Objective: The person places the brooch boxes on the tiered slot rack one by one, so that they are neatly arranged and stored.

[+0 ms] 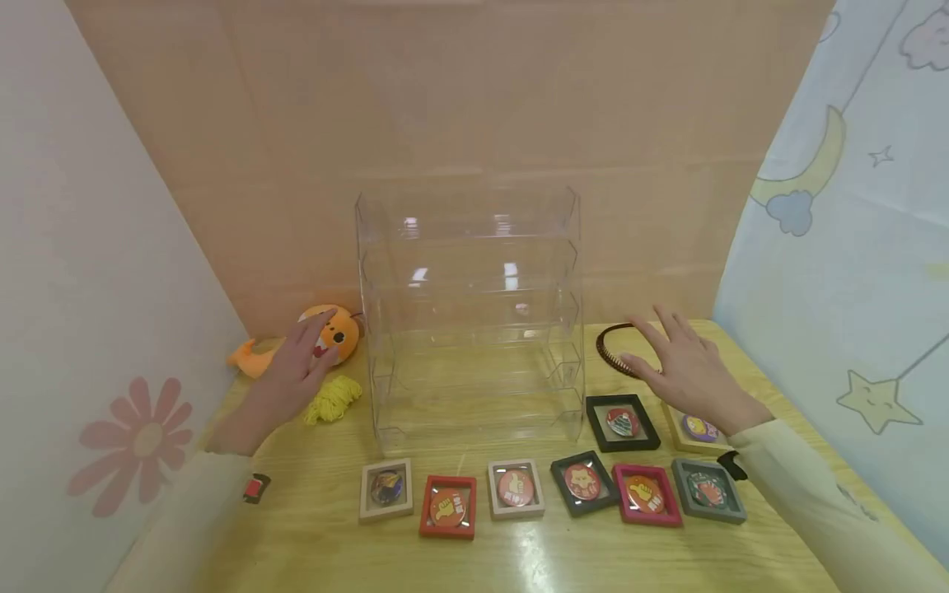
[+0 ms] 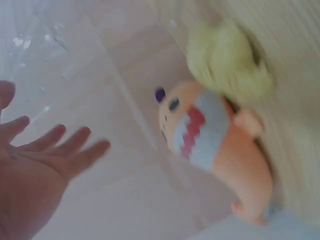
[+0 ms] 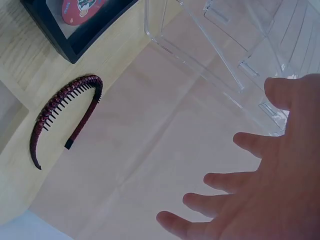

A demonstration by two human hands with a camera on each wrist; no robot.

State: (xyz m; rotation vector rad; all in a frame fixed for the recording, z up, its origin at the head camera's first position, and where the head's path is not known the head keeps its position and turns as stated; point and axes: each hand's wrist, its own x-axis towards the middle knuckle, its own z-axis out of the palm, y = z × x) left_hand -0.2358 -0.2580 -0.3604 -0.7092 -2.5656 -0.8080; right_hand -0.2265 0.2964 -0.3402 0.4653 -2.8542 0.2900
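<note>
Both hands are raised above the table on either side of a clear tiered acrylic rack (image 1: 470, 329). My left hand (image 1: 285, 379) has its fingers extended and holds nothing. Behind and below it lie an orange plush toy (image 2: 235, 160) with a red zigzag mouth and a bundle of yellow yarn (image 2: 225, 60). My right hand (image 1: 693, 371) is spread, fingers apart, also holding nothing. Nearest to it are a dark red toothed headband (image 3: 62, 100) and a black frame (image 1: 623, 449) with a round badge inside. A pale wooden frame (image 1: 678, 432) is partly hidden under that hand.
Along the front lie several badge frames: a beige one (image 1: 386, 515), a red one (image 1: 447, 534), a whitish one (image 1: 516, 512), a dark one (image 1: 563, 492), a magenta one (image 1: 648, 517) and a grey one (image 1: 715, 514). Walls enclose the table (image 1: 311, 527) at back and sides.
</note>
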